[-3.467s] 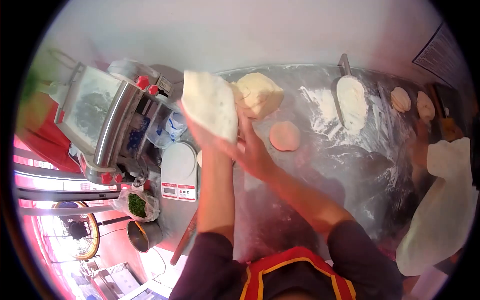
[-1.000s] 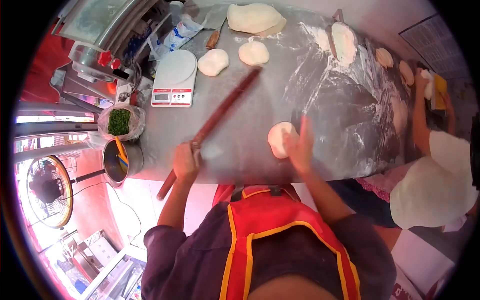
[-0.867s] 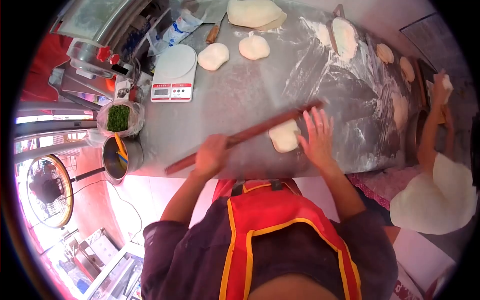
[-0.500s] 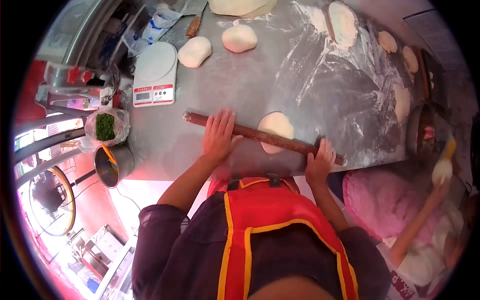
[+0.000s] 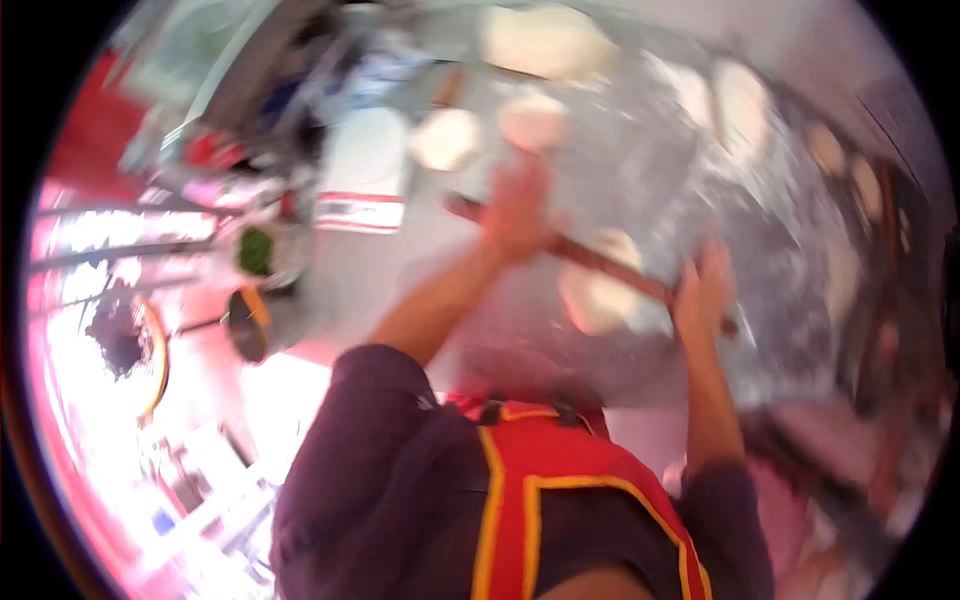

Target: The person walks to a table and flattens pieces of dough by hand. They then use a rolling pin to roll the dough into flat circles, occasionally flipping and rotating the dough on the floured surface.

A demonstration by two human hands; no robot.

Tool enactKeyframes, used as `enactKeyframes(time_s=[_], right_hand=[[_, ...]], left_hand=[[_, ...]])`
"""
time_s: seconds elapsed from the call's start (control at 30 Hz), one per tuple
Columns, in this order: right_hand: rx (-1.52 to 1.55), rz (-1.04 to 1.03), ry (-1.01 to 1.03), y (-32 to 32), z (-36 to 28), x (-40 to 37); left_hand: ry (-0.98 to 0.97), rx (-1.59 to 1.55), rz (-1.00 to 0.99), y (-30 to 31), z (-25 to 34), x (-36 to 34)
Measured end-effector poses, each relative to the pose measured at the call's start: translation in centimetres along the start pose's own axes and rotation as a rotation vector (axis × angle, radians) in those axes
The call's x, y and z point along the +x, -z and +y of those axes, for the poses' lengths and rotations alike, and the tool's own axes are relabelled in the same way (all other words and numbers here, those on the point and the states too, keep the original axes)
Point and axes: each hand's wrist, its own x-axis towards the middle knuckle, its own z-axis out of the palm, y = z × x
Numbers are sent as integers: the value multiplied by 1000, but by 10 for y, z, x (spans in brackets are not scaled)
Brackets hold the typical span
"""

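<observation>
A dark wooden rolling pin [image 5: 612, 268] lies slantwise across a piece of flattened dough [image 5: 600, 302] on the metal worktop. Dough shows on both sides of the pin. My left hand [image 5: 518, 212] presses on the pin's left part, fingers stretched forward over it and blurred by motion. On the right part rests my right hand [image 5: 704, 288], its fingers also extended and smeared. Beyond my left hand sit two rounded dough pieces, a pale one [image 5: 447, 140] and a second one [image 5: 534, 120] close to my fingertips.
A white kitchen scale [image 5: 364, 165] stands left of the dough pieces. Greens [image 5: 256, 250] in a bag and a metal pot [image 5: 246, 325] are at the left edge. A large dough slab [image 5: 548, 42] lies at the back; flour and flat doughs [image 5: 742, 110] are at right.
Both hands and the rolling pin have moved forward over the dough, which now shows more on the near side. The whole view has shifted and blurred.
</observation>
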Motion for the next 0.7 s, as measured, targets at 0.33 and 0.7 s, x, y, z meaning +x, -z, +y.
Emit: enactKeyframes(time_s=[0.33,0.7], right_hand=[[-348,253,212,-58,24,-108],[146,146,458,-40,9,-40]], left_hand=[[42,-192,-101,-7,6,-158],[-130,1,11,-25,12,-150]])
